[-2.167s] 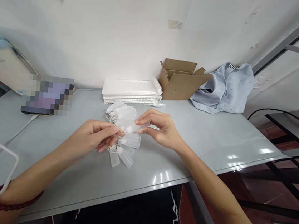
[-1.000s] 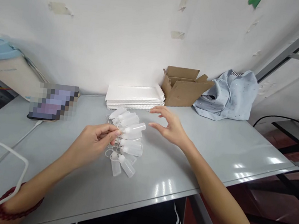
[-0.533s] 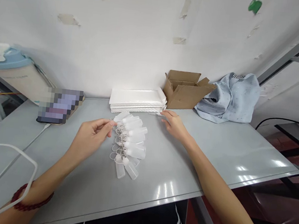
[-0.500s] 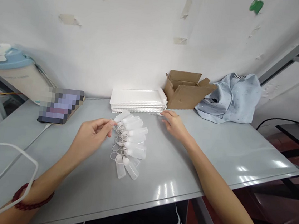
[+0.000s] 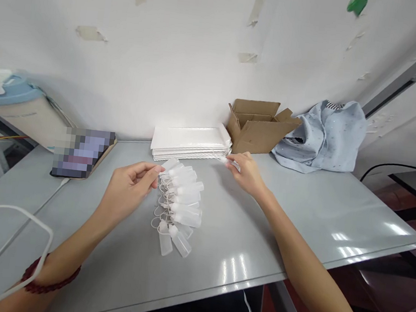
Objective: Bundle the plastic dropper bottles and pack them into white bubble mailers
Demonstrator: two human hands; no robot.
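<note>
A row of small translucent plastic bottles (image 5: 186, 217) with white caps and thin loops lies in an overlapping heap on the grey table (image 5: 244, 230). At the heap's upper left, my left hand (image 5: 131, 187) is closed, thumb and forefinger pinched at the cap end of the topmost bottle (image 5: 171, 164). To the right, just in front of a stack of flat white packets (image 5: 191, 138), my right hand (image 5: 248, 174) is closed with its fingertips around another small translucent bottle (image 5: 234, 164), partly hidden by the fingers.
Behind my right hand stands an open cardboard box (image 5: 259, 134), with a light blue cloth bag (image 5: 323, 136) beside it. At left are a phone (image 5: 84, 154) with a white cable (image 5: 38, 209), and a blue-lidded container (image 5: 22, 105). The wall rises along the table's back edge.
My right hand has closed its fingers and now grips a small bottle near the white stack. My left hand keeps its pinch at the heap. The view has shifted slightly.
</note>
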